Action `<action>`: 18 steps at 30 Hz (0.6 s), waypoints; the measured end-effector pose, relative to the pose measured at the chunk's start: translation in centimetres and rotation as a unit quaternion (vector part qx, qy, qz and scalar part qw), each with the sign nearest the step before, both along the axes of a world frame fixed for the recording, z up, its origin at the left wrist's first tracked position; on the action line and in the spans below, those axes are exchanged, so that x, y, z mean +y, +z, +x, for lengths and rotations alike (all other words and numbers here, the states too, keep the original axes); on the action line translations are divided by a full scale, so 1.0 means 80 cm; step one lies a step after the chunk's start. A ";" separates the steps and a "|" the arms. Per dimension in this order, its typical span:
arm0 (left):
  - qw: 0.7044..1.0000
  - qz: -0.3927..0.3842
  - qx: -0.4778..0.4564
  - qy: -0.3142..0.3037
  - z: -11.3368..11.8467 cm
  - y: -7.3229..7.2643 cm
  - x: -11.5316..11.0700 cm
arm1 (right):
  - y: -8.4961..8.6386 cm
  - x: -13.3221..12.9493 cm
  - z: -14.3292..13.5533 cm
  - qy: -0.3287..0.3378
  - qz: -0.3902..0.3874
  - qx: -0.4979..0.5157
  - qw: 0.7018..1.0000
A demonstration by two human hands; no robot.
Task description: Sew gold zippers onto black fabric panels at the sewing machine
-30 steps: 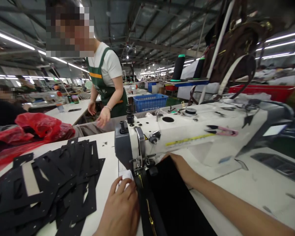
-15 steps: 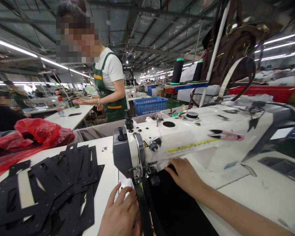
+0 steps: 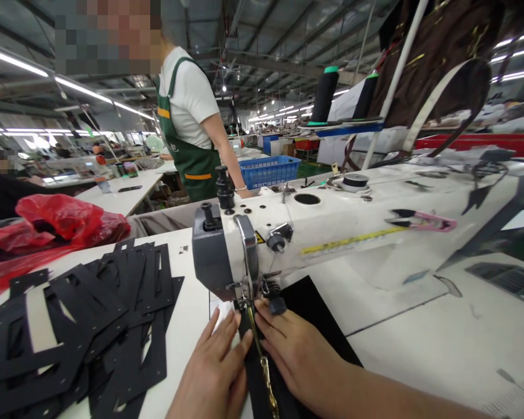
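Note:
A white sewing machine [image 3: 349, 233] stands before me, its needle area just above a black fabric piece [image 3: 317, 308]. Along the fabric's left side runs a zipper [image 3: 264, 364] with gold teeth, leading in under the presser foot. My left hand [image 3: 213, 366] rests at the left edge of the zipper tape, fingers stretched forward. Flat on the fabric right of the teeth lies my right hand [image 3: 299, 346], its fingertips close to the presser foot. Neither hand wraps round anything. The fabric beneath my right palm is hidden.
Black cut pieces with slots [image 3: 109, 326] are heaped on the left of the table. Behind them lies red plastic [image 3: 70, 224]. Pink-handled thread snips [image 3: 428, 221] sit on the machine arm. A co-worker in a green apron [image 3: 192, 169] stands behind, near a blue basket [image 3: 271, 171].
My right hand has moved from the fabric's far right edge to beside the zipper. The fabric's far corner now shows right of the needle area. The co-worker's arm has lowered.

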State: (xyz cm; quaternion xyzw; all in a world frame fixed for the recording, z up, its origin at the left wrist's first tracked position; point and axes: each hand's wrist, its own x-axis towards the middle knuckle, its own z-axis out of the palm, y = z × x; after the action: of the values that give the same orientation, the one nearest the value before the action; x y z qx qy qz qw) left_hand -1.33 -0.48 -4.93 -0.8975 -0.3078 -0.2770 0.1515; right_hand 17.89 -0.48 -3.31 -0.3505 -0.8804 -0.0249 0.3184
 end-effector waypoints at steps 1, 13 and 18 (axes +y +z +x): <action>1.000 -0.008 0.007 -0.011 0.001 0.004 0.000 | -0.001 0.000 0.000 -0.005 0.007 -0.001 1.000; 0.995 -0.102 0.001 -0.019 0.013 0.035 -0.009 | -0.003 -0.001 -0.003 -0.015 0.034 -0.027 0.999; 0.989 -0.146 -0.009 -0.007 0.012 0.034 -0.011 | 0.001 -0.002 -0.002 -0.007 0.041 -0.024 0.999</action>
State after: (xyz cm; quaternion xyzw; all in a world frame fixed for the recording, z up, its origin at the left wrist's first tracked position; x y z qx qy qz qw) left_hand -0.38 -1.39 -2.18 -0.9096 -0.3403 -0.2378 0.0141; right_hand 17.74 -0.61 -3.21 -0.3427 -0.8836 -0.0717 0.3111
